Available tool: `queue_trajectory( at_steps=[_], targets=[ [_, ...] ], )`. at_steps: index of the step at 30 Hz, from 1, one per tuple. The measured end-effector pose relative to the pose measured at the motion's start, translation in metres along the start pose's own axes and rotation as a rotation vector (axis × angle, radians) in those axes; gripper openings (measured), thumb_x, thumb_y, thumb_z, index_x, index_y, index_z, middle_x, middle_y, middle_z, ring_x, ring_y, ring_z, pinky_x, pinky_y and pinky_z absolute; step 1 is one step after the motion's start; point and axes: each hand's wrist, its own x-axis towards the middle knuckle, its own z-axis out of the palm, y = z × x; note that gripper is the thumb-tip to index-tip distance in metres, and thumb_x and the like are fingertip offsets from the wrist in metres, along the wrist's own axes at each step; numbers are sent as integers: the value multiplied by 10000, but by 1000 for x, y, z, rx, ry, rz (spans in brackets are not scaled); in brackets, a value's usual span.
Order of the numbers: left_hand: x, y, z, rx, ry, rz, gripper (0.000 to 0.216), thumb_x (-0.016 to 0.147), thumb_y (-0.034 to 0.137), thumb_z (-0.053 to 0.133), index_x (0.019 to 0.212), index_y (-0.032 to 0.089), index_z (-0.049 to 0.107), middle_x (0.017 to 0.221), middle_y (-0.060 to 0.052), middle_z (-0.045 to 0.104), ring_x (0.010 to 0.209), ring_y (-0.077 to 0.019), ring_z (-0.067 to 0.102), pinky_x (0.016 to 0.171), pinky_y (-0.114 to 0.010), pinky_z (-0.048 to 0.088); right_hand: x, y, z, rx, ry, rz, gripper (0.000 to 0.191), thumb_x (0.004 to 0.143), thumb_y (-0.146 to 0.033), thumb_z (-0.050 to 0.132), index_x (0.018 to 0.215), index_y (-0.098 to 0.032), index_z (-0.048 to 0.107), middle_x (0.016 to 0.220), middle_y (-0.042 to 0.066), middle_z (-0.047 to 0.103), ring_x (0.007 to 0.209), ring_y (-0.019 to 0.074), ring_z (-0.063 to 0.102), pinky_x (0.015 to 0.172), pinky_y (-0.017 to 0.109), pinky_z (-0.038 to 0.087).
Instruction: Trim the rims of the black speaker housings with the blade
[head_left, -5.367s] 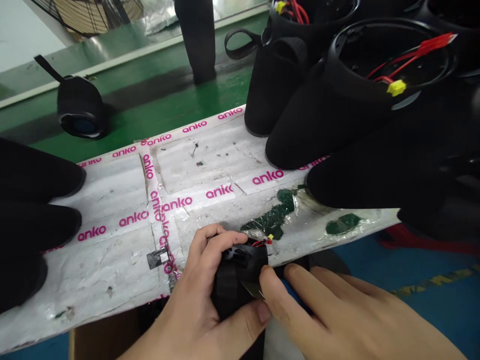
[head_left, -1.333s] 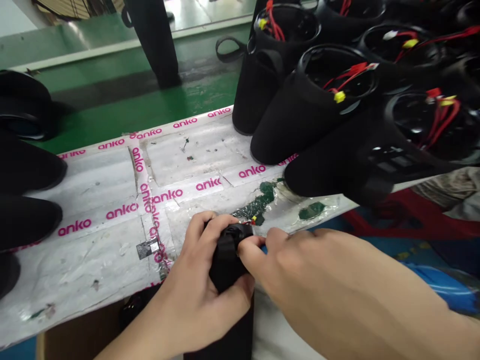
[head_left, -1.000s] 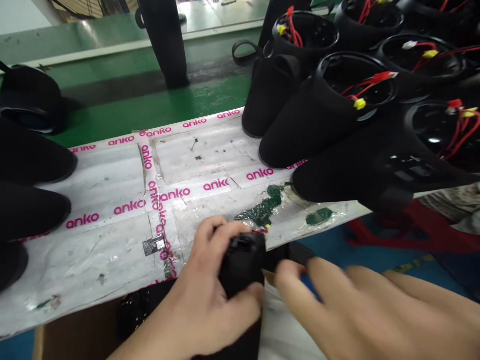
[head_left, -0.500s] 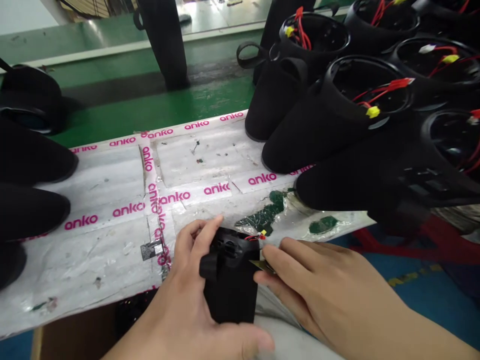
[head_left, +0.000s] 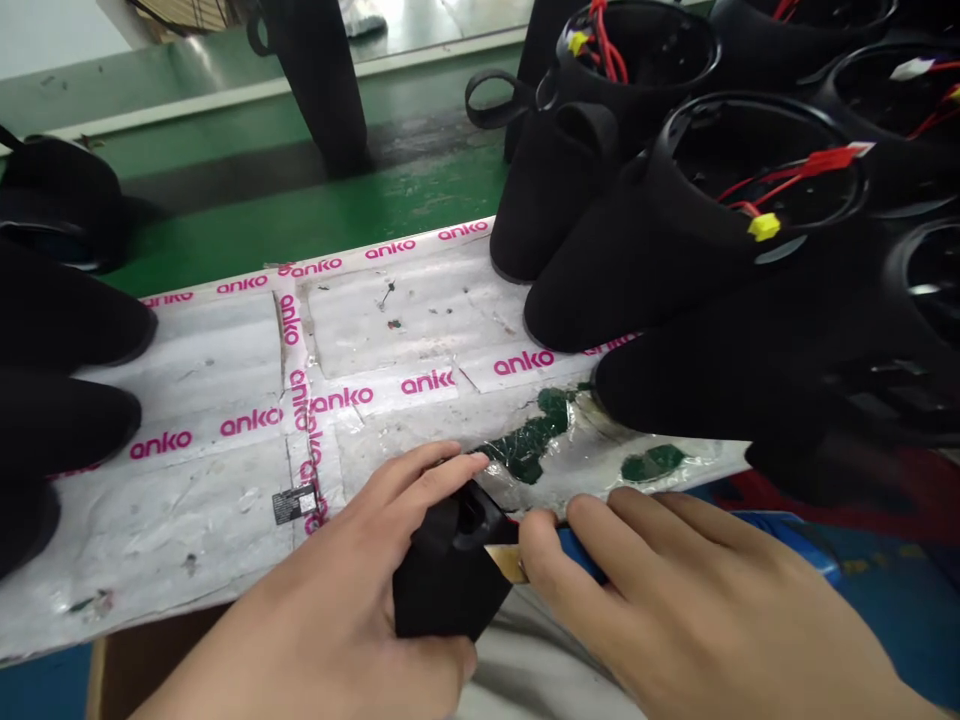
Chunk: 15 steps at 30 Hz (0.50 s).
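Fingers [head_left: 435, 478] of left hand [head_left: 345, 580] clamped round black housing [head_left: 446, 590], lower centre of frame; index along its top edge, thumb underneath. Right hand [head_left: 675, 600], lower right: fingers bent, gripping blue handle [head_left: 581, 552] of a cutter; its blade [head_left: 506, 562] sticks out left and overlaps housing's right edge, can't tell if cutting in. Pale fabric [head_left: 540, 650] below, between hands.

Just beyond: white sheet [head_left: 397, 350] on green desk [head_left: 420, 190], pink "anko" tape [head_left: 255, 420] across it, small black label [head_left: 294, 503] left of left hand's fingertips, green patches [head_left: 652, 463] showing through near right hand.

Upper right: cluster of black open-topped housings [head_left: 600, 290], red wires [head_left: 795, 175] and yellow connector [head_left: 765, 227] in nearest rim. Left edge: more black housings [head_left: 67, 415]. Upper left: black unit with strap [head_left: 60, 195]. Top, left of centre: tall black housing [head_left: 315, 80]. Bottom left: cardboard box [head_left: 165, 650], partly hidden.
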Motion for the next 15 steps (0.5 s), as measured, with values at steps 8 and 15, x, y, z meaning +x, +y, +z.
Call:
queue_trajectory(
  at_steps=[8, 15],
  targets=[
    [1, -3, -2, 82, -37, -15, 1144, 745, 150, 809, 1636, 647, 292, 1814, 125, 302, 1630, -327, 456, 1295, -548, 448, 3, 6, -4, 29, -77, -69, 284, 896, -100, 531, 1131, -252, 583, 771, -16, 656, 616, 249, 606, 622, 420, 418],
    [3, 5, 9, -14, 159, 47, 948, 717, 169, 828, 1586, 433, 556, 1634, -29, 592, 1523, -408, 572, 1155, -525, 619, 10, 1, -4, 2, -124, -60, 301, 850, -101, 527, 1103, -246, 599, 723, -11, 609, 544, 235, 551, 544, 400, 361]
  ],
)
